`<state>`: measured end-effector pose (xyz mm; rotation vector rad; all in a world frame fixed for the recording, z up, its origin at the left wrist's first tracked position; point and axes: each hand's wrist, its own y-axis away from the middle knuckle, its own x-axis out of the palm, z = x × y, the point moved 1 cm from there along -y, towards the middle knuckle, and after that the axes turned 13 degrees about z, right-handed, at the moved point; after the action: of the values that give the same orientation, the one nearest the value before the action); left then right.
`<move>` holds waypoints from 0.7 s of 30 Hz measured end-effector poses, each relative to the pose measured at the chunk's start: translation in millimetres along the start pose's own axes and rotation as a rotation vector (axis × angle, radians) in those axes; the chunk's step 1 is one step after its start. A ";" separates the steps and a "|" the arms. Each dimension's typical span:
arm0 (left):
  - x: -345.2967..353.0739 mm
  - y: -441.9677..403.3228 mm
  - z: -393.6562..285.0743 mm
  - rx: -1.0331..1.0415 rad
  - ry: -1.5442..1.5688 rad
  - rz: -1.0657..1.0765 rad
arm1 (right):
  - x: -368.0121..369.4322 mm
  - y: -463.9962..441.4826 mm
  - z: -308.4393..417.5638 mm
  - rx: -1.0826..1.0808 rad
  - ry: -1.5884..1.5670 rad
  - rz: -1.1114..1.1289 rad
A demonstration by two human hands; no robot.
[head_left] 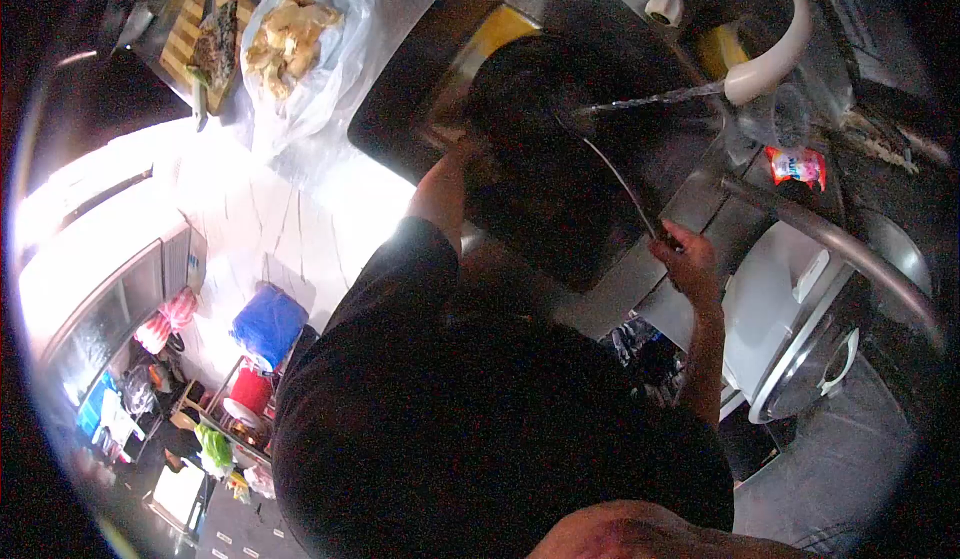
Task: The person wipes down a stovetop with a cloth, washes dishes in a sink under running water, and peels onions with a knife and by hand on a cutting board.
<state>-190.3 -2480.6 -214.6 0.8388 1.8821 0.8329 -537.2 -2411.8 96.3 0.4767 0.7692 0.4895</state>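
Head view: a person in a dark shirt (500,419) leans over the sink (395,104), both arms stretched towards it. The right hand (688,256), at the sink's right edge, is closed round the handle end of a long thin utensil (617,174). That utensil slants up and left over the sink, its far end reaching the deep shadow inside, where its shape is hard to read. A dark round vessel (515,84) sits in the sink, much of its outline lost in the gloom. The left hand (463,149) is inside the sink's left part, close to the vessel; its fingers sink into the dark, so I cannot tell whether they grip or merely touch.

At the sink's upper right a white tap (798,29) curves over, and water (660,99) runs from it — a slanting stream that meets the far end of the utensil. A red packet (797,167) lies just right of the sink. Lower, also on the sink's right, stands a white cooker (765,309) with a clear lid (820,364), a metal rail (850,261) passing beside it.

Left of the sink is a plastic bag (352,19) with pale brown pieces (290,44) in it — and further left, a striped board (180,44) bearing a dark, rough piece (215,47).
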 end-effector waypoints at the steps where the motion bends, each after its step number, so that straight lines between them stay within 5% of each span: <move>1: -9.1 8.1 -6.6 0.030 -0.013 -0.011 | -1.6 -2.3 0.2 -0.046 0.028 -0.015; 5: -69.1 68.5 -57.7 0.123 0.005 -0.097 | -19.2 3.4 43.1 0.152 -0.042 0.022; 10: -101.5 121.6 -185.9 -0.172 0.260 -0.240 | -30.7 22.3 50.6 0.166 0.047 -0.110; 11: -98.8 139.5 -198.9 -0.088 0.096 -0.300 | -32.4 26.1 50.2 0.150 0.039 -0.132; 13: -81.7 131.9 -207.5 -0.031 0.415 -0.290 | -40.4 38.2 79.2 0.154 0.086 -0.125; 16: -54.8 132.4 -208.0 0.027 0.439 -0.359 | -45.5 51.6 72.4 0.235 -0.109 -0.150; 21: -45.0 146.6 -233.6 0.074 0.444 -0.348 | -54.3 48.6 59.3 0.298 0.044 -0.187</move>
<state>-352.1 -2486.2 13.2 0.3629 2.3726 0.7747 -538.2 -2418.1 190.0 0.6648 0.9245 0.2119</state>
